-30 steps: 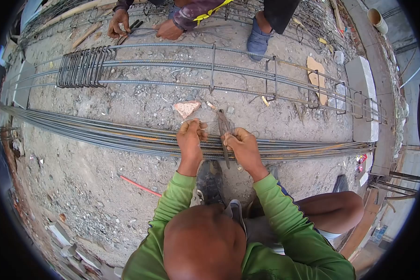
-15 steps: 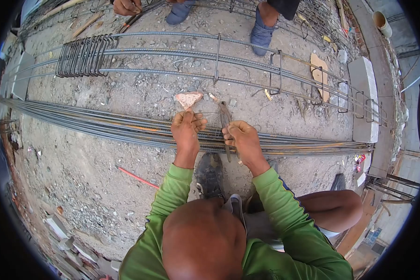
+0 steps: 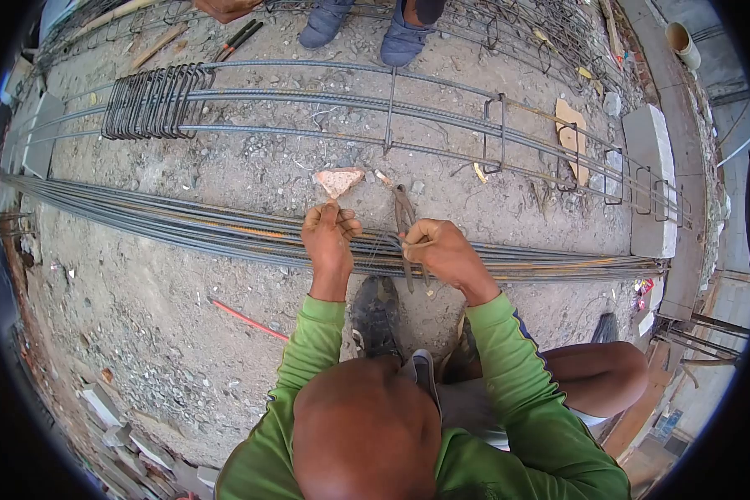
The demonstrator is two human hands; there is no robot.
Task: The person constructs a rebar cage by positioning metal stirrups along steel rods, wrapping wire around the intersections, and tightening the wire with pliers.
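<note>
My left hand (image 3: 328, 242) is closed in a pinch above the rebar bundle (image 3: 225, 223), with thin tie wire (image 3: 378, 250) running from it toward the right. My right hand (image 3: 443, 252) pinches the wire's other side, thumb against forefinger. The fine strands are hard to follow, and their ends are hidden in the fingers. Just left of my right fingertips, a pair of steel pincers (image 3: 403, 208) lies across the bundle, jaws pointing away from me. Beyond my left hand a triangular piece of broken brick (image 3: 339, 180) rests on the ground.
A rebar frame (image 3: 308, 97) with a cluster of stirrups (image 3: 154, 102) spans the ground ahead, near a pale block (image 3: 652, 179) at right. Another person's shoes (image 3: 404, 42) stand behind it, by dark-handled cutters (image 3: 240, 38). A red rod (image 3: 248, 319) lies at left.
My right hand has shifted slightly right, away from the pincers. The other person's right-hand shoe has stepped left, and their hand has moved up, leaving the cutters' handles in view.
</note>
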